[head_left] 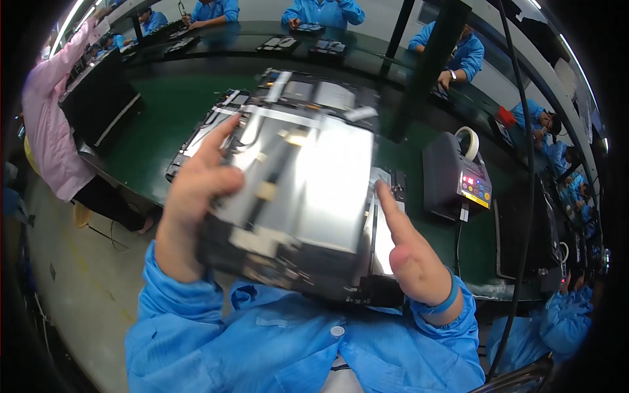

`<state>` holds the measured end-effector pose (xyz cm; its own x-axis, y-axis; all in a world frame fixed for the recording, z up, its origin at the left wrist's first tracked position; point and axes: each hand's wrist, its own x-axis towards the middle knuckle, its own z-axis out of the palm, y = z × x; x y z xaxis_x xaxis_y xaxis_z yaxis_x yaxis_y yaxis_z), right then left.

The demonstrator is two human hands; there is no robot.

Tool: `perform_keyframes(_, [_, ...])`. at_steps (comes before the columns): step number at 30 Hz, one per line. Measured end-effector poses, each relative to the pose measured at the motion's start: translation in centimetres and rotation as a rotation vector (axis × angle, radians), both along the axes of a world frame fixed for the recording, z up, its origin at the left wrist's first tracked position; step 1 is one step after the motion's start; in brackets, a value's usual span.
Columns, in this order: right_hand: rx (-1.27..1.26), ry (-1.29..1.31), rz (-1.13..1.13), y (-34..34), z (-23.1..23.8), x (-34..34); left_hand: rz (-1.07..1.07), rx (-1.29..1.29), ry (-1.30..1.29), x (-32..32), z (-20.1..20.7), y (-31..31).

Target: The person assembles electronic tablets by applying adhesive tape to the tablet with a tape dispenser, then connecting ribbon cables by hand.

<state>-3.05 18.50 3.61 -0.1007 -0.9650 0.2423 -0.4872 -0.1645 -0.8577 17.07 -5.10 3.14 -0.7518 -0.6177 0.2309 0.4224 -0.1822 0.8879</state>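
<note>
An opened tablet (337, 190) with silver battery plates, a black frame and tan-taped ribbon strips is lifted before my chest, tilted and blurred by motion. My left hand (196, 190) grips its left side, thumb over the top face and the other fingers partly hidden. Along the right side my right hand (416, 262) is closed, one digit stretched up the edge. Under that edge shows part of another opened unit (383, 242); whether it is held too, I cannot tell. More opened tablets (200, 134) lie on the bench just behind my left hand.
A grey tape dispenser (452, 173) with a lit panel and a white tape roll stands right on the green bench (147, 147). A dark panel (98, 98) stands at left, near a person in pink. A black cable (524, 216) hangs at right. Workers in blue sit across.
</note>
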Motion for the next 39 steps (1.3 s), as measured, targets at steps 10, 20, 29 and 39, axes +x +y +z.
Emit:
perform_keyframes(10, [0.198, 0.257, 0.089, 3.9, -1.5, -1.5, 0.042, -0.062, -0.164, 4.6, -1.6, -16.0])
perform_keyframes(20, [-0.125, -0.168, -0.783, 8.8, -4.6, -4.5, 0.403, -0.973, -0.811, 5.5, -1.1, -20.1])
perform_keyframes(29, [-0.021, -0.778, -0.880, 8.4, -9.5, -14.6, -0.061, -1.268, -0.345, -1.7, 2.6, 2.4])
perform_keyframes(39, [-0.071, -0.521, -0.748, 8.0, -6.8, -10.5, -0.198, -1.180, -0.088, -5.5, -1.2, 6.4])
